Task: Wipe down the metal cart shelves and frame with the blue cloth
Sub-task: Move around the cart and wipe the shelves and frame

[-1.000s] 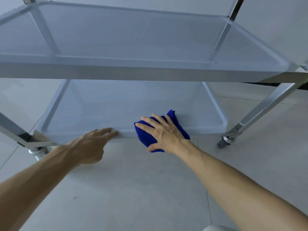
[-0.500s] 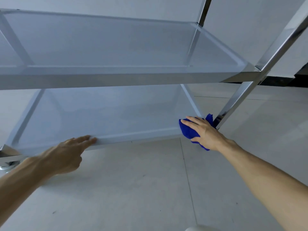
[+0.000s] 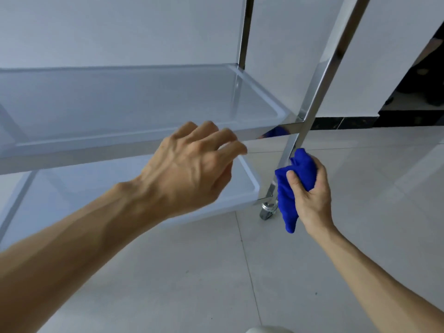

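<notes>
Blue cloth (image 3: 294, 186) gripped by right hand (image 3: 310, 191) fingers against cart leg (image 3: 288, 150), left hand (image 3: 192, 167) loosely curled, caster (image 3: 267, 211) behind

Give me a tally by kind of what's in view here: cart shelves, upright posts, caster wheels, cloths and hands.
Shelves: 2, upper shelf, lower shelf
Upright posts: 2, far post, near post
Caster wheels: 1, caster wheel
Cloths: 1, blue cloth
Hands: 2, left hand, right hand
Total: 8

Left hand (image 3: 192, 164) blurred, fingertips hidden; cart shelves (image 3: 134, 102) cut off at left edge.
</notes>
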The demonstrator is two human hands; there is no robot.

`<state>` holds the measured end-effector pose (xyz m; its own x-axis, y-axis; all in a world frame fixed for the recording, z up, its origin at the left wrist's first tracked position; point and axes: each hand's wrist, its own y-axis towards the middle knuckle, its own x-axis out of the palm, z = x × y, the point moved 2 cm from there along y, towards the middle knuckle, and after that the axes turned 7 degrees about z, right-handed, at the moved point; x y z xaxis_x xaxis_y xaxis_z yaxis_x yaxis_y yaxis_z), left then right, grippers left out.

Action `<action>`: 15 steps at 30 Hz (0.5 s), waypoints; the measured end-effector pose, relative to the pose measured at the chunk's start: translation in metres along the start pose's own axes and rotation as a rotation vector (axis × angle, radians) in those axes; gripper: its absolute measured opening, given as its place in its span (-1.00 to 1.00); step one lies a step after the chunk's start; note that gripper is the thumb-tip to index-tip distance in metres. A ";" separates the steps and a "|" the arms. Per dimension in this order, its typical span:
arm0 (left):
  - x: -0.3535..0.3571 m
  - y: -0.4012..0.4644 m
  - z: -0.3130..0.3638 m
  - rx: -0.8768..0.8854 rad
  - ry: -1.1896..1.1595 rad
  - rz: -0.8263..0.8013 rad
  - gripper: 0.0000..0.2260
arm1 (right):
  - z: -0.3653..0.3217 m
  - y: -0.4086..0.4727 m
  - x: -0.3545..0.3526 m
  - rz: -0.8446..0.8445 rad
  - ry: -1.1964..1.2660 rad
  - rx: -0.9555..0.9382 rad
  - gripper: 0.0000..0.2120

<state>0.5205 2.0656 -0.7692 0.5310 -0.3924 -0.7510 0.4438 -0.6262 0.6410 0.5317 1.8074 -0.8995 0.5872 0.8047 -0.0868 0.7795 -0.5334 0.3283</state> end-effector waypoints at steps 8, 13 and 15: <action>0.036 0.037 -0.010 -0.353 0.063 -0.296 -0.41 | -0.026 0.056 0.024 0.091 0.025 -0.084 -0.34; 0.065 0.020 -0.002 -0.411 0.074 -0.176 -0.40 | -0.007 0.065 0.049 0.216 -0.008 -0.084 -0.28; 0.071 0.018 -0.002 -0.428 0.084 -0.106 -0.40 | 0.004 0.065 0.055 0.254 -0.001 -0.061 -0.30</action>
<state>0.5673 2.0280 -0.8111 0.5159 -0.2738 -0.8118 0.7483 -0.3174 0.5826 0.6162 1.8160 -0.8868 0.7628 0.6466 0.0049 0.5925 -0.7019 0.3955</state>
